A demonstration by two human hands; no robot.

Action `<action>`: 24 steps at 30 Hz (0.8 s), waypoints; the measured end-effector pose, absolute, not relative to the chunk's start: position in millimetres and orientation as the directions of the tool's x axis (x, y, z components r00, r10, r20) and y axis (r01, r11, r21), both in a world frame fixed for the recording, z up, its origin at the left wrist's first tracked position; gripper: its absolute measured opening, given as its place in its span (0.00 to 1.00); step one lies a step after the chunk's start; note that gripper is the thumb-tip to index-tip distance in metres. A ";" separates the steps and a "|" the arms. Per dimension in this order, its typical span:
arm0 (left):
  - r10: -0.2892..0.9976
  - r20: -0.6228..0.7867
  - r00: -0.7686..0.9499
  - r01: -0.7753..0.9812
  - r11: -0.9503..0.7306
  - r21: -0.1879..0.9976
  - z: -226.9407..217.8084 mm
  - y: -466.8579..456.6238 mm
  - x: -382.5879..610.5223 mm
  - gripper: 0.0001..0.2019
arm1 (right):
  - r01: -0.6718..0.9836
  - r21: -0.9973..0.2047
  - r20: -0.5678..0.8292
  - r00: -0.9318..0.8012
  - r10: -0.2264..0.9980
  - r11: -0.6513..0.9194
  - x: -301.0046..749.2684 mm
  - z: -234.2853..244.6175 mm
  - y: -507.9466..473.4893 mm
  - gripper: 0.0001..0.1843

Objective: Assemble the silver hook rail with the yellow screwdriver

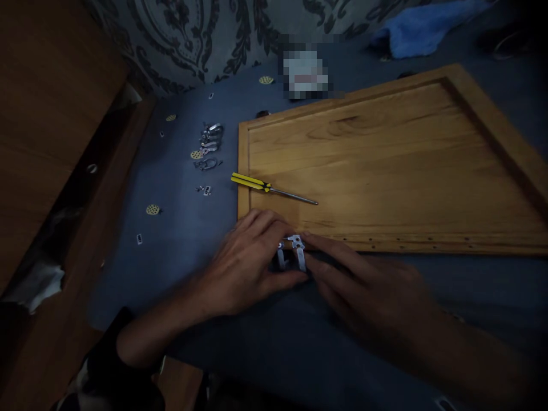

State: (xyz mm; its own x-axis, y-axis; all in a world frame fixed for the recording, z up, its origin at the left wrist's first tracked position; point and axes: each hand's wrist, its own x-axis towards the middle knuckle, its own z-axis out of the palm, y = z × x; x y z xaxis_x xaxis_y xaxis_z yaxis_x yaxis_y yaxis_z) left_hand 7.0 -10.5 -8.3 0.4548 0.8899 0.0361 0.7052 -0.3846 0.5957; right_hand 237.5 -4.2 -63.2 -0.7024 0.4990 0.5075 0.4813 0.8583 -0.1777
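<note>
A small silvery metal fitting [297, 244], with a holed plate and two downward strips, is at the near edge of the framed wooden panel [363, 165]. My left hand [246, 265] curls round it from the left, fingers above and thumb below. From the right, the fingertips of my right hand [368, 291] press at its side; that hand is dim and partly in shadow. On the panel, just beyond my left hand, lies a screwdriver [274, 188] with a yellow-and-black handle, its tip pointing right.
Several similar metal fittings [209, 142] lie left of the panel on the blue patterned cloth [180, 177]. A blue towel [419, 28] and a blurred-out white object [305, 74] are at the back. Wooden furniture [51, 85] stands along the left.
</note>
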 end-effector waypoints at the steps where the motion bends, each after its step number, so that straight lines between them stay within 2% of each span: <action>1: 0.890 0.034 0.455 0.704 -0.383 0.599 -8.4 -10.8 7.1 0.18 | 0.480 -0.173 0.513 -0.702 0.495 0.860 237.3 -63.2 -3.9 0.18; 7: 0.914 0.037 0.405 0.691 -0.332 0.642 -9.6 -13.9 7.8 0.19 | 0.478 -0.156 0.517 -0.706 0.484 0.864 236.4 -63.9 -3.0 0.18; 12: 0.913 -0.008 0.408 0.703 -0.308 0.640 -7.5 -13.8 6.9 0.17 | 0.487 -0.158 0.496 -0.713 0.496 0.859 237.9 -66.5 -4.9 0.18; 24: 0.893 0.075 0.444 0.688 -0.393 0.610 -11.3 -15.3 8.6 0.19 | 0.485 -0.142 0.515 -0.709 0.482 0.863 238.6 -63.5 -3.5 0.18</action>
State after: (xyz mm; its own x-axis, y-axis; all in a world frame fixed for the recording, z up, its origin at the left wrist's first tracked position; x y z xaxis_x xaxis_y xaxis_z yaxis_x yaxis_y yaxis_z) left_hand 8.6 -15.3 -11.3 0.4441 0.8928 0.0750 0.6880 -0.3934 0.6098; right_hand 238.6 -3.5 -63.5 -0.7086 0.4824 0.5150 0.4845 0.8632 -0.1419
